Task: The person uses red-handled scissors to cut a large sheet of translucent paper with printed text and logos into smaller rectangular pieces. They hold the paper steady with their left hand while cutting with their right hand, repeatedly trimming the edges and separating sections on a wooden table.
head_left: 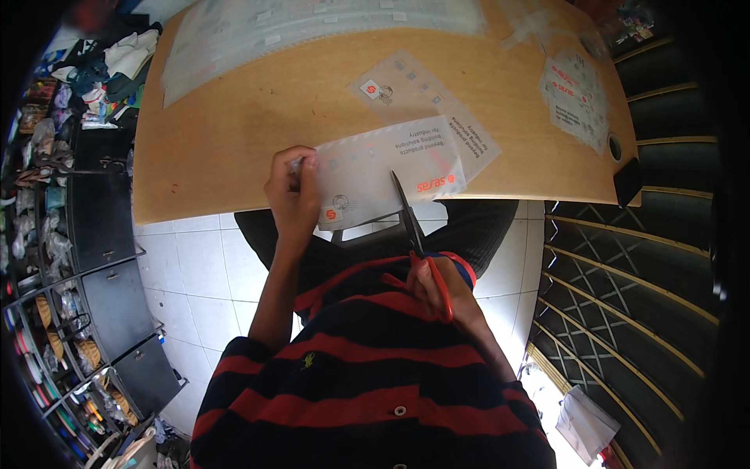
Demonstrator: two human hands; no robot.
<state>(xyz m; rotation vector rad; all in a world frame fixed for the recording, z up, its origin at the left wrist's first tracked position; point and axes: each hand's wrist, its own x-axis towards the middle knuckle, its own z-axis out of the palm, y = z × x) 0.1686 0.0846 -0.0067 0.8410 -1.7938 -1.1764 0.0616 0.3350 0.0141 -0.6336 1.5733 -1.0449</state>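
My left hand (295,187) pinches the left edge of a translucent printed sheet (367,176), thumb on top. The sheet is tilted over the table's near edge, its print upside down to me, with small red logos and grey lettering. In my right hand (444,285) are scissors (412,223) with red handles and dark blades. The fingers are around the handles, and the blades point up at the sheet's lower middle, seemingly overlapping it. Whether the blades are parted is hard to make out. A second similar sheet (414,90) lies on the table (234,133) partly under the held one.
More printed sheets (574,102) lie at the table's right end, beside a round hole (615,147). A large translucent sheet (312,27) covers the far side. Shelves with dark cabinet doors (101,211) stand left; a folding metal gate (625,258) runs along the right.
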